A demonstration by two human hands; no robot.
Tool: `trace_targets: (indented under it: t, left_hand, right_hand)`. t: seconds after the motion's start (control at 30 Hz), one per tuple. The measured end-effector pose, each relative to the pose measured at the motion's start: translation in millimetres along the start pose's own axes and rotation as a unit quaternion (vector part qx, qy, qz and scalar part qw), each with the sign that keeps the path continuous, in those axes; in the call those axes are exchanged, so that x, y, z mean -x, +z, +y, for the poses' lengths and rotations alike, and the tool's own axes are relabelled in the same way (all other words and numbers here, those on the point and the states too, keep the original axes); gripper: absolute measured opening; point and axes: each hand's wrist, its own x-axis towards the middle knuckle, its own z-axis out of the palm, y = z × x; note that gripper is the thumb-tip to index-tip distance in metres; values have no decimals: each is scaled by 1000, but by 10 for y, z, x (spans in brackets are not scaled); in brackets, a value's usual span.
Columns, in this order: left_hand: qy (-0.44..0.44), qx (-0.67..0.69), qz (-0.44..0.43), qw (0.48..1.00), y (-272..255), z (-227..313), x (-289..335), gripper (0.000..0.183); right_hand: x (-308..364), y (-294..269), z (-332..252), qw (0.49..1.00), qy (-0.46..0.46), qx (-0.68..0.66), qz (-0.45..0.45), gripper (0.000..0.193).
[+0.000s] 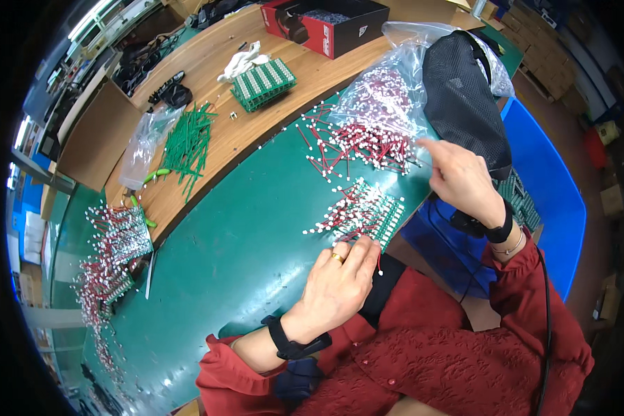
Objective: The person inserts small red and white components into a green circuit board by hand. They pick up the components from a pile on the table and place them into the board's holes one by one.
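A green circuit board panel (pixel 388 223) lies near the table's front edge, with several red wires with white connectors (pixel 343 211) spread over its left side. My left hand (pixel 336 281) holds the panel's near edge, fingers pressed close together on it. My right hand (pixel 461 180) hovers at the right side of a loose pile of red wires with white connectors (pixel 378 145). Its index finger reaches toward the pile, apart from the thumb, and I see nothing held. A clear plastic bag (pixel 385 90) full of such wires opens onto the pile.
A black mesh bag (pixel 464 97) lies beside the plastic bag. Right of the table stands a blue bin (pixel 558 208) with green boards inside. Wired boards (pixel 121 239) are stacked at left. Green wires (pixel 189 142), stacked boards (pixel 263 83) and a red-black box (pixel 333 35) sit on the wooden shelf.
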Motion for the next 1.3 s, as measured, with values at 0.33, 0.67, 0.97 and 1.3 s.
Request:
trace_targets:
  t: [0.33, 0.67, 0.97, 1.3]
  left_hand:
    - [-23, -18, -4, 1000, 58, -18, -8, 68]
    - [-2, -32, 23, 999, 74, -30, 22, 58]
    - [4, -51, 10, 999, 53, -25, 15, 51]
    - [8, -79, 24, 997, 71, -15, 13, 47]
  right_hand:
    - [76, 294, 108, 818, 179, -540, -81, 10]
    - [99, 397, 229, 932, 56, -358, -26, 8]
    - [70, 231, -15, 954, 58, -292, -36, 5]
    - [41, 204, -394, 939, -192, -277, -76, 18]
